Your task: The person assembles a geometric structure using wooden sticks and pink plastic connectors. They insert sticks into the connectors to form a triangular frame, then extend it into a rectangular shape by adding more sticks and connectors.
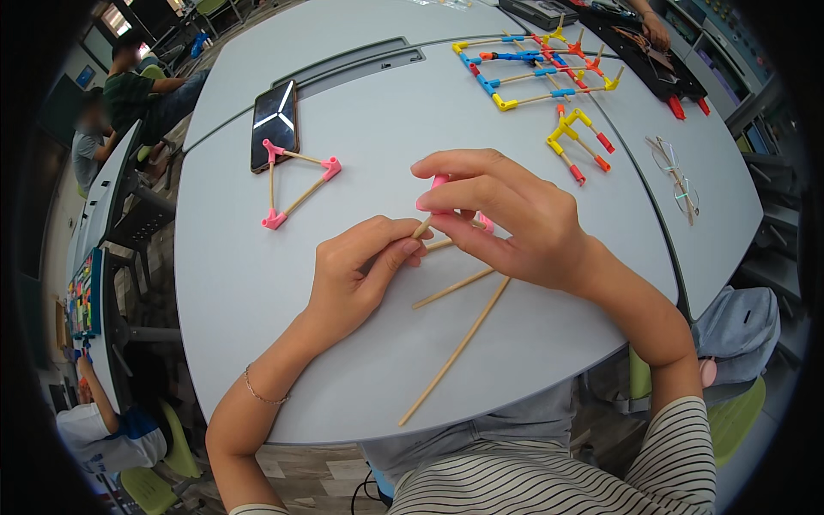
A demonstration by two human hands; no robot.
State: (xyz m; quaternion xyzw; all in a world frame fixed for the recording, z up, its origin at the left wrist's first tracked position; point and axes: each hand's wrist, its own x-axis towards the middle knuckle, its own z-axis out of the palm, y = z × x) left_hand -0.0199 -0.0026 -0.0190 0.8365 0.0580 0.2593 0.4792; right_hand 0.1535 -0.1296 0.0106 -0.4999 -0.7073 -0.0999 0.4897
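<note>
My left hand pinches a short wooden stick between thumb and fingers above the table. At the stick's far end, my right hand grips a pink plastic connector, partly hidden by its fingers. Behind the right hand shows another pink connector, with a stick running toward it; how they join is hidden. Two loose sticks lie below the hands, a long one and a shorter one. Left of the hands rests a triangle of sticks with pink corner connectors.
One triangle corner overlaps a dark phone. Toward the far right stand a multicoloured stick frame and a small yellow-and-red piece. Eyeglasses lie right of the table seam. Another person's hand is over a black case.
</note>
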